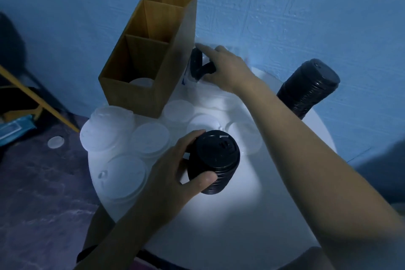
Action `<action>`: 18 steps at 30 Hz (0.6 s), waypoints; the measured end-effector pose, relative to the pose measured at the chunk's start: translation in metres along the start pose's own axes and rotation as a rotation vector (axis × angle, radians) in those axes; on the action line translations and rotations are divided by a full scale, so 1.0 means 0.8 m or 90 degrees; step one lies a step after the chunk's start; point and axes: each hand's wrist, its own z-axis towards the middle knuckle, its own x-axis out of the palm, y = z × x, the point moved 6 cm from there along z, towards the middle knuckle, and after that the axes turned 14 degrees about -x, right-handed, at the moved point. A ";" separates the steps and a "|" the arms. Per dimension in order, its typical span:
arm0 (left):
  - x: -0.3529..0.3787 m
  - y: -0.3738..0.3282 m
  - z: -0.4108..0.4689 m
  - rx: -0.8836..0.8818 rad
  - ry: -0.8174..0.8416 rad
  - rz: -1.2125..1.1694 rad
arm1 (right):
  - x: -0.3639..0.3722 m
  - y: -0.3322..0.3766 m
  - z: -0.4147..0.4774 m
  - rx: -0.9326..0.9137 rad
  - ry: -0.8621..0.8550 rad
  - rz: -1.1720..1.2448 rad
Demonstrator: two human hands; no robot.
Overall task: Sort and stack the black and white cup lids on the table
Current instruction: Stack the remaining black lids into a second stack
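Observation:
My left hand (175, 173) grips a short stack of black lids (213, 162) near the middle of the round white table (252, 215). My right hand (225, 68) reaches to the back of the table and pinches black lids (200, 64) standing on edge beside the wooden box. A tall stack of black lids (309, 87) leans at the back right. Several white lids (149, 139) lie spread over the left and middle of the table, some in low stacks (105, 127).
A tall wooden box (140, 85) with two compartments stands at the back left; a white lid lies at the bottom of its near compartment. One white lid (55, 142) lies on the dark floor to the left. A blue wall runs behind the table.

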 end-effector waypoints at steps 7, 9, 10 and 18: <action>0.000 0.003 0.003 0.006 -0.002 0.010 | 0.011 -0.011 0.021 -0.012 0.033 -0.026; 0.001 0.006 0.004 0.003 0.003 0.009 | 0.010 -0.013 0.018 -0.012 -0.003 -0.003; 0.001 0.006 0.004 0.004 0.002 0.008 | 0.008 -0.014 0.017 -0.016 -0.027 0.006; 0.000 0.007 0.004 0.008 0.001 -0.007 | -0.009 -0.017 -0.012 0.005 -0.147 0.097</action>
